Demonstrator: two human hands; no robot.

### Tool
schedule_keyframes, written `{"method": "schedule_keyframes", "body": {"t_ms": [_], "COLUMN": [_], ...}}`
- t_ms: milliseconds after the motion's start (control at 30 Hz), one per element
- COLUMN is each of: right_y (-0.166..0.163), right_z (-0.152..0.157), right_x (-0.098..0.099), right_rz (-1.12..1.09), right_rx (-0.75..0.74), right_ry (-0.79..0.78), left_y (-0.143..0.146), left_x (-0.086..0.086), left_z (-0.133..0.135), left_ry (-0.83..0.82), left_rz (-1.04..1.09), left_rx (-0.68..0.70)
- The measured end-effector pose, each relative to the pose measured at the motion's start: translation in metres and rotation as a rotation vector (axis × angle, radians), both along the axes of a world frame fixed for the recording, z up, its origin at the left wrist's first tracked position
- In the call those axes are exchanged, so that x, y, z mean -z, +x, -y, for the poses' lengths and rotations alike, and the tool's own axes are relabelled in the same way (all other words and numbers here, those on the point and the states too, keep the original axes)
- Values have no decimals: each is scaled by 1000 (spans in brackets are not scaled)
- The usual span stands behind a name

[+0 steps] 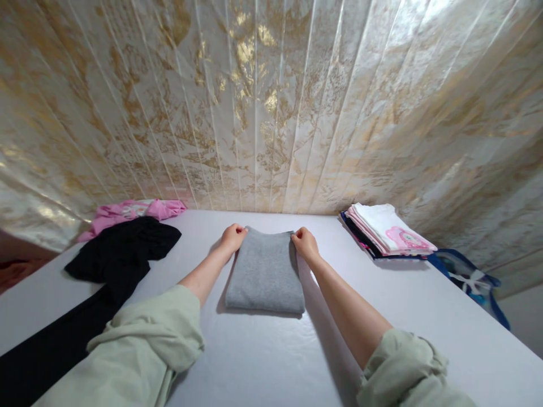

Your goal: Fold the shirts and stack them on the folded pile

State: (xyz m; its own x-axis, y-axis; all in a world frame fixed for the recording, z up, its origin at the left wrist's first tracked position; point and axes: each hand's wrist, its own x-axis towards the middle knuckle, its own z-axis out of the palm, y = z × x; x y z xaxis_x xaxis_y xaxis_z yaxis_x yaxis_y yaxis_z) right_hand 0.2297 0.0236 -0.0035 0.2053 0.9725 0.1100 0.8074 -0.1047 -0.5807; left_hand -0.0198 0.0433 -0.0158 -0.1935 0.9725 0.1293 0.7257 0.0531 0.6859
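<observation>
A grey garment (267, 274), folded into a neat rectangle, lies in the middle of the white table (254, 356). My left hand (233, 236) pinches its far left corner between thumb and fingers. At the far right corner, my right hand (305, 243) grips the cloth in the same way. The far edge looks slightly raised between the two hands, while the near edge rests on the table. What kind of garment it is cannot be made out from the fold.
On the left lie a crumpled black garment (127, 249) and a pink one (123, 213) behind it. A stack of folded clothes (388, 232) sits at the back right, beside a blue-edged clear bag (470, 282). A gold-patterned curtain (263, 113) hangs along the table's far edge.
</observation>
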Motion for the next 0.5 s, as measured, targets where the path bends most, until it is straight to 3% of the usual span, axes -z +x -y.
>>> {"method": "schedule_keyframes", "body": {"t_ms": [167, 267, 367, 500], "right_y": [1, -1, -13, -28], "right_z": [1, 6, 17, 29], "right_x": [-4, -12, -16, -6], "right_rz": [31, 99, 233, 343], "right_rx": [23, 16, -126, -367], "right_ry": [-5, 115, 217, 108], "left_y": [1, 14, 39, 64], "left_x": [-12, -26, -32, -20], "left_z": [8, 20, 35, 48], "left_ry": [23, 109, 173, 124], "left_rz": [-104, -193, -278, -374], "left_rx": [-25, -10, 173, 448]}}
